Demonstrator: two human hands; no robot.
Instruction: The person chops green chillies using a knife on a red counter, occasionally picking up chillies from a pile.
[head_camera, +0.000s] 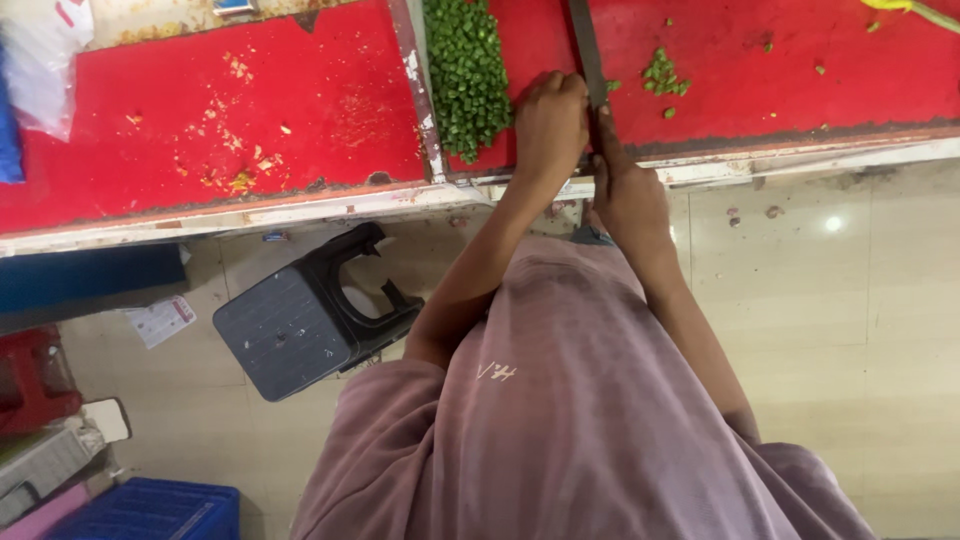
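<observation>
Two hands, the left (549, 122) and the right (627, 190), one knife (588, 50), and two red boards, one bare (200, 110) and one in use (800, 70). Chopped green pieces form one large heap (466, 70) and one small cluster (664, 76); single pieces are too many to count. On the floor: one dark stool (300, 320), one blue crate (150, 510).

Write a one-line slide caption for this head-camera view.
Right hand holds knife beside left hand and chopped green beans.
</observation>
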